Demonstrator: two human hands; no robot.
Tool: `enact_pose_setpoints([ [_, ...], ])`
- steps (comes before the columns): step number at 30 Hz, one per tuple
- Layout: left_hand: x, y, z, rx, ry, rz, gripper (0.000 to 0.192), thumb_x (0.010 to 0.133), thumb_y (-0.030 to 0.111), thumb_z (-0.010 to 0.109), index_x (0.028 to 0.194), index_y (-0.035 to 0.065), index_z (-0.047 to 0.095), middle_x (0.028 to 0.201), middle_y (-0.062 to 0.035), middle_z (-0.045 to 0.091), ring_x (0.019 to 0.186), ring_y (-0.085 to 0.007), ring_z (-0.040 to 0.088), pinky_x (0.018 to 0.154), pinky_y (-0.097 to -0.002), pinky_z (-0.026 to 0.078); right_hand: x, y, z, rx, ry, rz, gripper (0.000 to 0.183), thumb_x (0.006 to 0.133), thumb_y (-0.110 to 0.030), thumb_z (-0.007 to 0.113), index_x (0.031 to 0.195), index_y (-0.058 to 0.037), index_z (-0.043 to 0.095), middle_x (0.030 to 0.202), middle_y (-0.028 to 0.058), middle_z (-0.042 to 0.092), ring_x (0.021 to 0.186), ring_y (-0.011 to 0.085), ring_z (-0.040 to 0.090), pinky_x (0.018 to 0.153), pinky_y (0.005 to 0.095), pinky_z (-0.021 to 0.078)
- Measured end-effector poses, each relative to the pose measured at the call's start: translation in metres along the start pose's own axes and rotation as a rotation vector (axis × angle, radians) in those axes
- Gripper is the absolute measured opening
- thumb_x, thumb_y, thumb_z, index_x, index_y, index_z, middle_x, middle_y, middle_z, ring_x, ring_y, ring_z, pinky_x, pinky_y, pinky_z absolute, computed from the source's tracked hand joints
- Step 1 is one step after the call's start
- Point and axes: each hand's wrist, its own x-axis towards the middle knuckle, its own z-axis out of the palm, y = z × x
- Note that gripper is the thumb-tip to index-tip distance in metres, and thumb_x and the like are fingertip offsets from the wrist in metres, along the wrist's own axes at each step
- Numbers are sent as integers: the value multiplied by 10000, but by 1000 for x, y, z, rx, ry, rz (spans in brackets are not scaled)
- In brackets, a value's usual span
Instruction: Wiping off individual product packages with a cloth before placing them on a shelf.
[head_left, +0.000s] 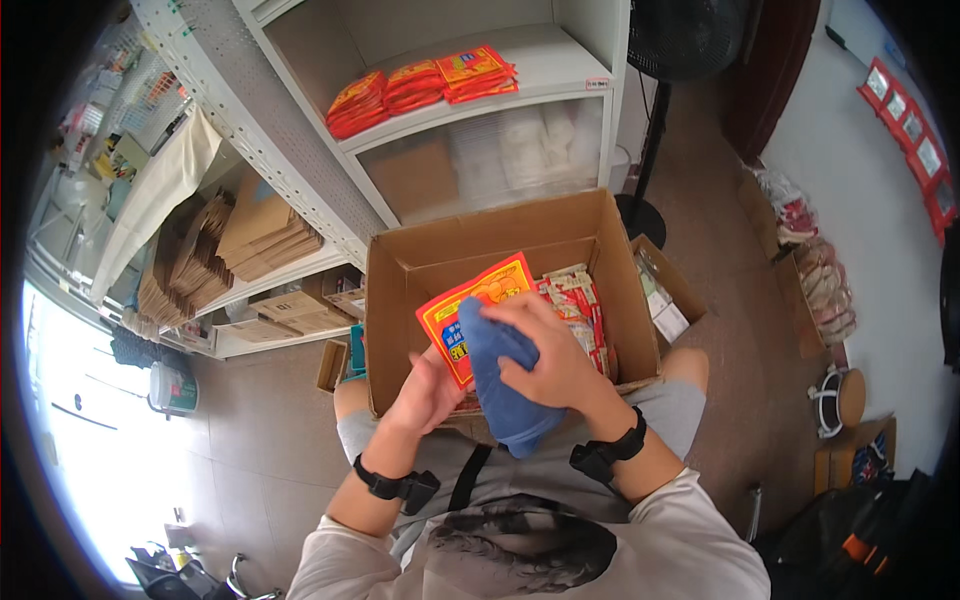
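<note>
My right hand (551, 352) grips a folded blue cloth (499, 375) and lays it against the face of a red and yellow printed packet (480, 292). From below and the left, my left hand (431, 390) holds the packet's lower edge, its palm turned up. Both hands are over the near side of an open cardboard box (390, 315), which rests on my lap. Inside the box, partly behind the packet and my right hand, lie several red and white packets (581, 307). The cloth hides part of the packet.
Ahead, a shelf (547, 60) bears stacks of red packets (420, 82). Flattened cardboard (266, 225) fills shelving at left. A pedestal fan (660, 135) and a small open carton (675, 285) stand right of the box. More cartons (802, 300) line the right wall.
</note>
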Motion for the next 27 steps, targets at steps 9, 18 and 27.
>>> enact_pose_setpoints([
  [9, 44, 95, 19, 1014, 76, -99, 279, 952, 68, 720, 1210, -27, 669, 1106, -33, 735, 994, -77, 630, 919, -291, 523, 31, 38, -74, 514, 64, 20, 724, 792, -116, 720, 1467, -15, 476, 1521, 155, 405, 1360, 218, 481, 1078, 366, 453],
  [18, 152, 113, 55, 1404, 12, -27, 481, 872, 125, 820, 1277, -10, 598, 1187, -78, 694, 1071, -144, 647, 952, -325, 521, 10, 54, -77, 779, -49, 125, 616, 811, -127, 746, 1376, 53, 576, 1338, 114, 624, 1209, 186, 610, 1065, 340, 451],
  [27, 179, 40, 80, 1952, -312, 380, 516, 813, 68, 759, 1303, 65, 595, 1353, -167, 600, 1187, -338, 626, 948, -436, 541, 14, 71, -78, 704, 360, 144, 576, 799, -34, 693, 1351, 82, 576, 1329, 130, 606, 1295, 213, 555, 1106, 357, 415],
])
